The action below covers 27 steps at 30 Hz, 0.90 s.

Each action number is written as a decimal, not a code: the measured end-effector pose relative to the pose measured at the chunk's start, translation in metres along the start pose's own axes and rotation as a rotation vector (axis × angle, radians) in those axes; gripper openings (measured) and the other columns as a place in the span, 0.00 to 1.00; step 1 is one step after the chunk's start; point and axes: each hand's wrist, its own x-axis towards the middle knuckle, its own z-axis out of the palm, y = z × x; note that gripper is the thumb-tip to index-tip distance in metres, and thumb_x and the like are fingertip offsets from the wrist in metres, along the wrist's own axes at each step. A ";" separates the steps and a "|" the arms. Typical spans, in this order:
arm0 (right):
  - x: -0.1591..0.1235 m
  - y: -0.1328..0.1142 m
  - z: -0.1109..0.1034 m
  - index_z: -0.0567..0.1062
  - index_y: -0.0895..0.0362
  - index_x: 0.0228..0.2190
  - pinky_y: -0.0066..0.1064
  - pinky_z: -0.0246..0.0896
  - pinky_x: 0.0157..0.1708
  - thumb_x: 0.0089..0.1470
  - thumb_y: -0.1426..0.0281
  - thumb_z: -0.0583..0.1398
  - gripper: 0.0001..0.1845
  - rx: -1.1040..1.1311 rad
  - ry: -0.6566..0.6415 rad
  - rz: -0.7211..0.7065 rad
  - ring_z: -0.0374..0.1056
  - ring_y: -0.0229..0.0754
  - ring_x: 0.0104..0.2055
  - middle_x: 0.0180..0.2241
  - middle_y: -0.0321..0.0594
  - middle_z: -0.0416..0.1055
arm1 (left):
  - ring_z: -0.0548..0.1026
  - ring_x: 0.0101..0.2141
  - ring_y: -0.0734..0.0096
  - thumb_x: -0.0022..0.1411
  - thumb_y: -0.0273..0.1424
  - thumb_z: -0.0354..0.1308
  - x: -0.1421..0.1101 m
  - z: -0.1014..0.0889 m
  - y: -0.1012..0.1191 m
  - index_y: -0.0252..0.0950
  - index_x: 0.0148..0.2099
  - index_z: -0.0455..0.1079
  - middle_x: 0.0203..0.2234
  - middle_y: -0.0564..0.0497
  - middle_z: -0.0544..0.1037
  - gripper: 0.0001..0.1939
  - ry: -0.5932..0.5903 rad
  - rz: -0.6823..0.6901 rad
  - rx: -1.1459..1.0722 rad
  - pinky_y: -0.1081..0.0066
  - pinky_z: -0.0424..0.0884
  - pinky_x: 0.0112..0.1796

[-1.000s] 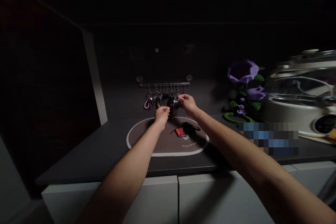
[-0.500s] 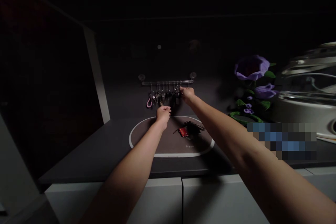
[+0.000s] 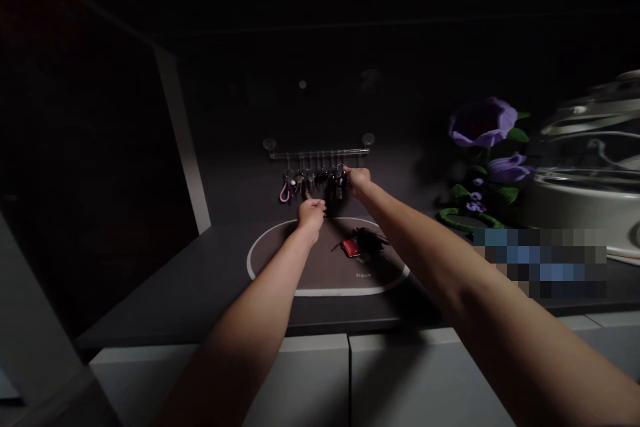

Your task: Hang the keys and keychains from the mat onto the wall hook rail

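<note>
A clear hook rail [image 3: 320, 154] is fixed to the dark wall by two suction cups, with several bunches of keys [image 3: 310, 179] hanging in a row. My right hand [image 3: 359, 180] is at the rail's right end, its fingers pinched on a key ring [image 3: 341, 168] with keys dangling below, close to a hook. Whether the ring sits on the hook, I cannot tell. Lower and to the left, my left hand [image 3: 311, 213] is closed just under the hanging keys; what it holds is hidden. A pink strap [image 3: 285, 193] hangs at the rail's left end.
On the counter [image 3: 185, 287] lies an oval brown mat [image 3: 290, 253] with a white rim. A red item [image 3: 351, 249] and dark keys rest on it, partly in shadow. Purple crafted flowers [image 3: 484, 123] and a pale appliance with a clear lid [image 3: 585, 203] stand at right.
The keys under my right hand's ring now hang clearer and brighter below it. Both hands have stayed nearly in place; the view has shifted slightly.
</note>
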 end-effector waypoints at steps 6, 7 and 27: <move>-0.007 0.002 -0.003 0.67 0.60 0.20 0.26 0.58 0.18 0.48 0.76 0.56 0.07 0.135 0.040 0.093 0.57 0.32 0.15 0.12 0.31 0.60 | 0.62 0.17 0.83 0.54 0.22 0.52 -0.002 0.001 0.002 0.31 0.28 0.67 0.18 0.55 0.68 0.04 0.005 -0.011 0.002 0.78 0.61 0.23; -0.007 0.003 -0.004 0.67 0.60 0.20 0.26 0.57 0.18 0.48 0.76 0.55 0.07 0.132 0.031 0.089 0.57 0.32 0.15 0.12 0.31 0.60 | 0.62 0.17 0.84 0.54 0.22 0.52 -0.002 0.001 0.002 0.31 0.28 0.66 0.18 0.55 0.68 0.04 0.004 -0.009 0.001 0.78 0.61 0.23; -0.022 -0.013 -0.025 0.66 0.60 0.22 0.20 0.53 0.19 0.42 0.81 0.58 0.06 -0.022 -0.047 0.077 0.57 0.28 0.17 0.15 0.32 0.61 | 0.63 0.18 0.82 0.48 0.24 0.59 -0.010 0.003 -0.003 0.32 0.26 0.68 0.18 0.55 0.69 0.02 -0.141 0.065 0.091 0.78 0.59 0.23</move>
